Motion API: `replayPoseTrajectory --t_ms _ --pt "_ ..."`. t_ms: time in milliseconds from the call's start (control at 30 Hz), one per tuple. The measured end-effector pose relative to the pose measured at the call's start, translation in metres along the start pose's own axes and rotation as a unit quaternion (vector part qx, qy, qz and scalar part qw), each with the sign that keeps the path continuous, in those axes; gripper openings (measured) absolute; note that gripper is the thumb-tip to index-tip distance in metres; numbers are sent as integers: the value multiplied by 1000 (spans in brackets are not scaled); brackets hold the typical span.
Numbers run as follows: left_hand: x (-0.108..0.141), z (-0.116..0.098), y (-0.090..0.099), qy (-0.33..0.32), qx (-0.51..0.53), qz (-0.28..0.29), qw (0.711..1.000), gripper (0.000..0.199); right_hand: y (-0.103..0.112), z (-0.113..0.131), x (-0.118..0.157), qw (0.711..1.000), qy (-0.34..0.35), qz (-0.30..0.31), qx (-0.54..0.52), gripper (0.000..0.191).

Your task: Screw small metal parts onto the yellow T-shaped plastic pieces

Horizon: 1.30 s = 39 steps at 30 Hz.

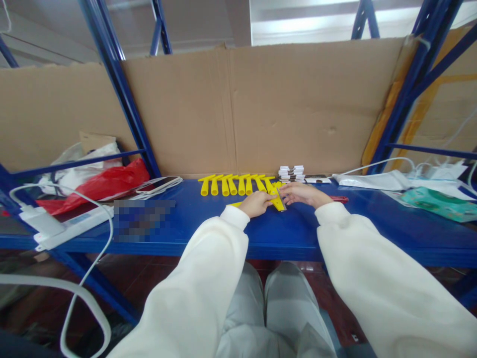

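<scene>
My left hand (256, 203) pinches a yellow scraper (278, 203), its wide head turned towards me and a thin pale strip along its edge. At the right side of that head are the bent fingers of my right hand (301, 194), which seem to grip its edge; the fingertips are partly hidden. Just behind stands a row of several yellow T-shaped scrapers (225, 186), lying with their round handle ends facing me. A yellow piece (234, 204) shows partly beside my left wrist.
On the blue table (208, 226), small white packets are stacked (291, 173) at the back. A red tool (340, 199) lies beyond my right wrist. To the left are a phone (158, 184), a power strip (74, 226) and a red bag (100, 186); a green packet (439, 204) lies right.
</scene>
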State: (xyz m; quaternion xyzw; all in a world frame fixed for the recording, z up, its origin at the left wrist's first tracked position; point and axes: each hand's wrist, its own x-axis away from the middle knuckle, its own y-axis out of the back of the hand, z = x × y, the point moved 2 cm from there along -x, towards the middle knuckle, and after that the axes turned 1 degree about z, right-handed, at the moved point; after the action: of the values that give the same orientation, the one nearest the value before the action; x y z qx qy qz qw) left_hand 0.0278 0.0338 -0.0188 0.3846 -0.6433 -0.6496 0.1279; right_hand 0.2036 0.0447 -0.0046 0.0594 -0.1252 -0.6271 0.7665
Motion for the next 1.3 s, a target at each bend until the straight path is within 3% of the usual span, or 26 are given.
replayPoseTrajectory --t_ms 67,200,400,800,933,1000,1067,1133,1167,1233,1300 --pt "0 2 -1 7 6 -5 1000 35 1 -3 2 998 -18 62 -24 18" --pt "0 3 -3 26 21 -15 999 43 1 -10 1 994 -24 100 -41 21" --pt "0 3 -5 41 4 -8 999 48 -5 -12 -1 993 -25 105 -56 27" --pt "4 1 -2 54 -53 19 997 49 -7 -13 -2 992 -7 117 -57 19" --pt "6 -4 5 78 -36 0 996 50 3 -9 -4 990 16 137 -43 16" --pt "7 -5 10 108 -9 -26 994 50 18 -8 -6 996 48 69 -8 14" --pt "5 -4 17 130 42 -64 989 48 39 -7 -9 987 82 -108 85 13" --pt "1 -3 26 138 123 -113 976 39 59 -8 -8 926 82 -285 235 15" --pt "-2 -2 31 144 174 -138 964 32 66 -10 -8 893 61 -330 301 19" --pt "-5 -1 42 188 290 -176 922 14 76 -16 -9 854 -1 -349 385 24" --pt "-7 0 50 235 422 -190 855 17 80 -22 -10 841 -52 -332 425 26"
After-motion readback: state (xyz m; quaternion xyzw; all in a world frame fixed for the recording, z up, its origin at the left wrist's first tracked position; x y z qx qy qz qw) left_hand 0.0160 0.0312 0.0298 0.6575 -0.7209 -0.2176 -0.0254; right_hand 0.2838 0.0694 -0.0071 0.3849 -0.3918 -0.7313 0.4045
